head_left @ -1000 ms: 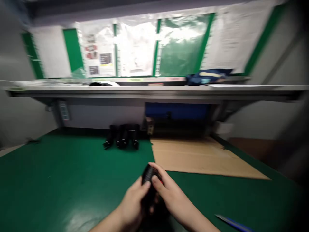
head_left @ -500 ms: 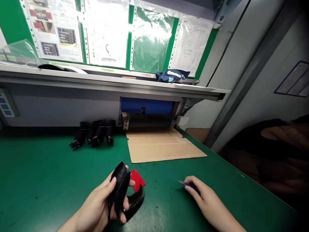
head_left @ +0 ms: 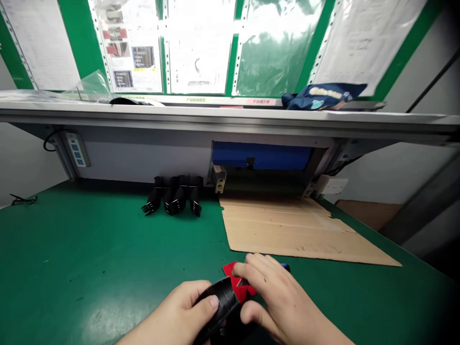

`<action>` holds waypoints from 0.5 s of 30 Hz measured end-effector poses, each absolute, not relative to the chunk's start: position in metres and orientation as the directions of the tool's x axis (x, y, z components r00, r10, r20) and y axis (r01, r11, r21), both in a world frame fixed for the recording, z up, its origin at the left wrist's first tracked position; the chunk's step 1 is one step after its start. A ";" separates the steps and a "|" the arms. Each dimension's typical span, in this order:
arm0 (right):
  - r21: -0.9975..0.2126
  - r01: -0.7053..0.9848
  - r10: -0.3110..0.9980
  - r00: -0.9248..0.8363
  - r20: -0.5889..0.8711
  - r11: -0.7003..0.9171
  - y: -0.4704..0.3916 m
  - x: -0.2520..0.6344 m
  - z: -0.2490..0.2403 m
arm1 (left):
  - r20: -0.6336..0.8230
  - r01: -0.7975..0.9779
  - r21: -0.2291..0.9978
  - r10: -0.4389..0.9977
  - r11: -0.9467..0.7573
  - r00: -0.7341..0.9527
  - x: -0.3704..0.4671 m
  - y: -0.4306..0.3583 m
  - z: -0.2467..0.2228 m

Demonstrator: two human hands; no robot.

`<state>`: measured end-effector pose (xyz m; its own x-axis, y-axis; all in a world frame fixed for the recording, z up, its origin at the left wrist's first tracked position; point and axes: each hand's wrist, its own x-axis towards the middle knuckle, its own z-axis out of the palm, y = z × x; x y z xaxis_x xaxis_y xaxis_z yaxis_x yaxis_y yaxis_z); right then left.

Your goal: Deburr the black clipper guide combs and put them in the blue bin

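Note:
My left hand (head_left: 190,306) is closed around a black curved plastic part (head_left: 221,299), thumb pressed along its ridged face. More of the black plastic lies low between my hands, mostly hidden. A flat red piece (head_left: 239,290) shows at the part's far end, beneath my right fingers; whether it rests on the table or touches the part, I cannot tell. My right hand (head_left: 276,292) is closed on a blue-handled pointed tool (head_left: 285,267). Its blue end pokes out past the knuckles and a thin metal tip shows over the red piece.
Several black plastic parts (head_left: 176,194) with pronged ends lie at the back of the green table (head_left: 108,249). A cardboard sheet (head_left: 280,235) lies ahead, leading to an opening with a blue panel (head_left: 262,154). Above runs a shelf (head_left: 172,114) with a dark blue packet (head_left: 323,96).
My right hand has moved left with the blue-handled tool to the black part's end and the red piece. My left hand has tilted the part rightward. The view has turned left.

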<state>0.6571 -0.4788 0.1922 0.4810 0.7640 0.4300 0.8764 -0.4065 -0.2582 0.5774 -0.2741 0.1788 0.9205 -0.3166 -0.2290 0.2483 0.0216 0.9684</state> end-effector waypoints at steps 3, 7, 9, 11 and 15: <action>-0.162 0.877 0.779 0.477 0.407 -0.452 -0.480 0.657 0.178 | -0.258 0.268 0.963 -0.351 -0.022 0.900 0.578 -0.275 0.172; -0.096 0.875 0.785 0.469 0.404 -0.474 -0.476 0.657 0.173 | -0.286 0.275 0.958 -0.347 -0.083 0.893 0.576 -0.276 0.178; -0.063 0.875 0.786 0.461 0.413 -0.480 -0.474 0.657 0.172 | -0.334 0.310 0.942 -0.325 -0.127 0.885 0.574 -0.277 0.183; -0.039 0.878 0.789 0.448 0.420 -0.478 -0.472 0.656 0.170 | -0.392 0.345 0.917 -0.295 -0.198 0.871 0.573 -0.277 0.188; -0.001 0.878 0.803 0.438 0.405 -0.479 -0.472 0.654 0.169 | -0.372 0.297 0.910 -0.255 -0.289 0.893 0.570 -0.278 0.195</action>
